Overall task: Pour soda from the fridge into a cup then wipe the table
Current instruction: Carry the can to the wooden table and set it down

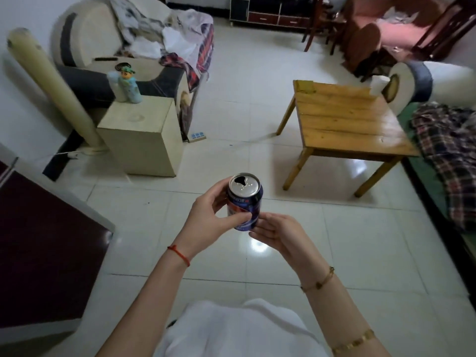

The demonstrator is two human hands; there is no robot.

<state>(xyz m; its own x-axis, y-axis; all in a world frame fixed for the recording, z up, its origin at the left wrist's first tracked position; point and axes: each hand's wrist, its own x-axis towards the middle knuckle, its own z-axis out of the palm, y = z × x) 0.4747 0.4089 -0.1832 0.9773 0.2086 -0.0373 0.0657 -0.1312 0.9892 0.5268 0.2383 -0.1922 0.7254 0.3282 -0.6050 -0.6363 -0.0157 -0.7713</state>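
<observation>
- Your left hand (206, 217) has its grip curled round the soda can (244, 202), thumb on the front and fingers behind.
- Your right hand (278, 231) touches the bottom of the can with loose, nearly straight fingers.
- The can is open on top and stands upright in the air over the white floor (257, 99).
- The wooden counter (345, 119) is well apart, ahead on your right.
- A white roll (378, 84) sits on its far corner.
</observation>
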